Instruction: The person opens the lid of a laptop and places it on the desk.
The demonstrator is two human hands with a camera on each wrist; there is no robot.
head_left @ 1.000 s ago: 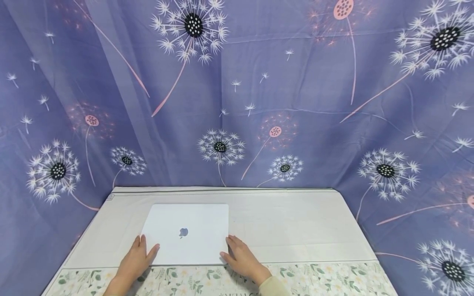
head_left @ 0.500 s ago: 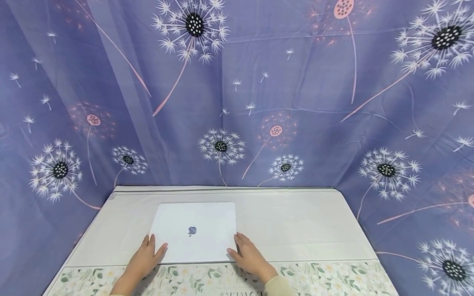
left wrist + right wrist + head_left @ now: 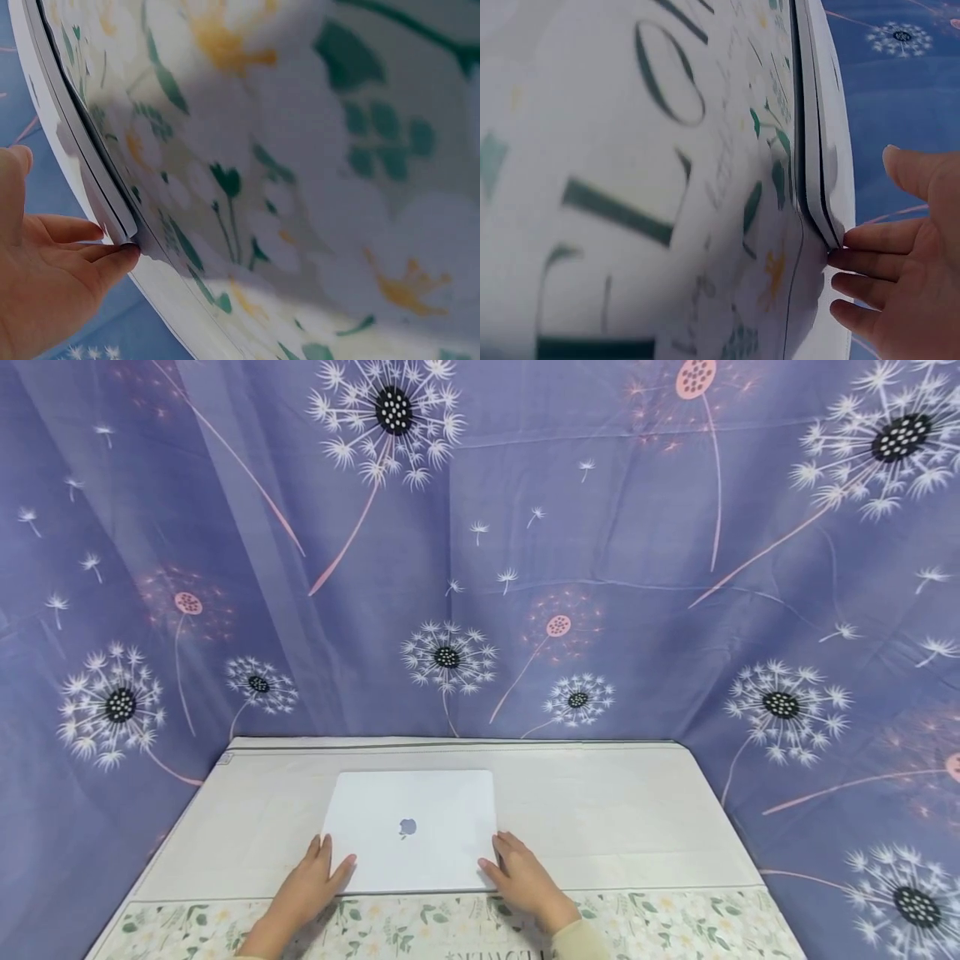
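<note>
A closed silver laptop (image 3: 408, 802) with an apple logo on its lid lies on the white cloth. My left hand (image 3: 305, 887) touches its left side close to the front corner. In the left wrist view, those fingertips (image 3: 127, 255) are right at the corner, with the thumb (image 3: 21, 159) raised apart from the lid. My right hand (image 3: 528, 881) is at the opposite side. Its nearly straight fingers (image 3: 877, 262) meet the other front corner in the right wrist view, and the thumb (image 3: 909, 171) stands off the lid. Neither hand curls round the laptop.
The white cloth (image 3: 600, 810) spreads to both sides of the laptop. A floral strip with printed letters (image 3: 645, 927) runs along the front of the table. Purple dandelion-print curtains (image 3: 510, 527) enclose the back and both sides.
The laptop has slid rightward over the white cloth. Both hands have moved right with it, keeping their places at its two sides.
</note>
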